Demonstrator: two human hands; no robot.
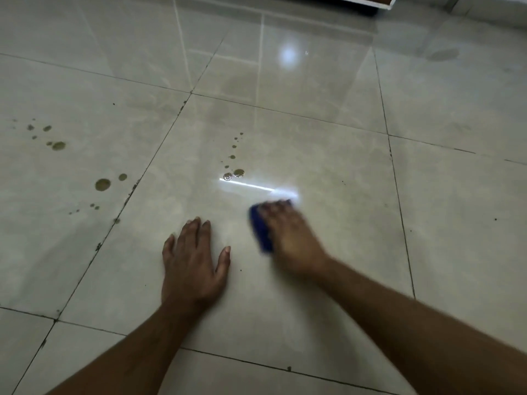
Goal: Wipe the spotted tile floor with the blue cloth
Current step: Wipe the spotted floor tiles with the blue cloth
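Hands: two, both down on the floor [313, 124]; the person looks to be crouched over it.
Left hand [194, 260]: flat on the tile, fingers straight and spread, holding nothing. I take it as a prop to bear weight while the other arm works.
Right hand [291, 238]: lies palm-down on top of the cloth [261, 230], fingers laid over it, pressing it to the tile. Blurred, so how tightly the fingers curl I cannot tell.
Cloth: one, blue, bunched under the right hand, showing at its left edge and past the fingertips.
Near spots [235, 173]: a trail running away from the cloth on the same tile, about eight that I can count, the two biggest nearest it. Cloth is near them, not touching.
Left spots [102, 184]: on the next tile over, well apart from both hands; roughly a dozen in two loose groups.
Progress: my guess, early, since both groups sit unwiped.
Furniture [379, 1]: one white edge at the far end.
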